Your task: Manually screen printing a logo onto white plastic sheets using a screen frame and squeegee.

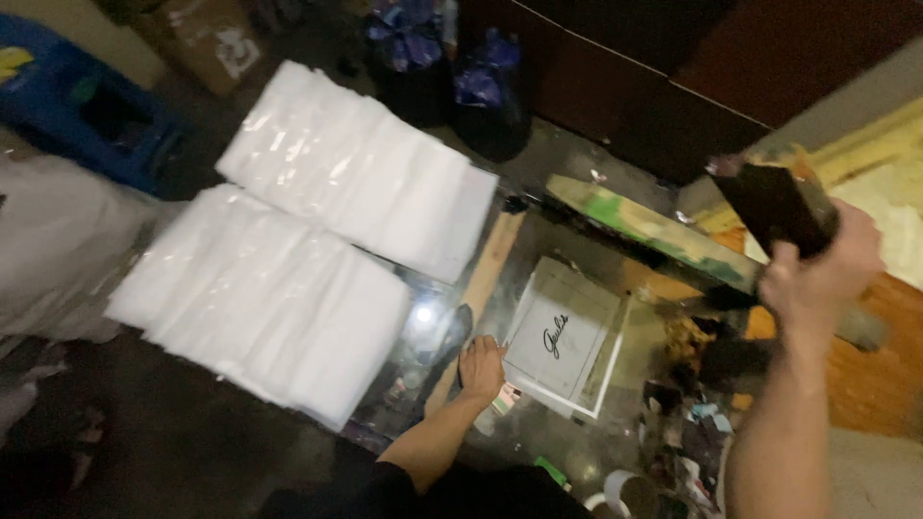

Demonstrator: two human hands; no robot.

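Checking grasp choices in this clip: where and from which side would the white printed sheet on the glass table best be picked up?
Probably at the near-left corner of the white printed sheet, beside the left hand. It lies flat, so fingers would have to slide under an edge. That side is bare glass table; the raised frame in the right hand and clutter crowd the right.

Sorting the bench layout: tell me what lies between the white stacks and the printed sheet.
A wooden strip on bare glass, head view; left hand rests there.
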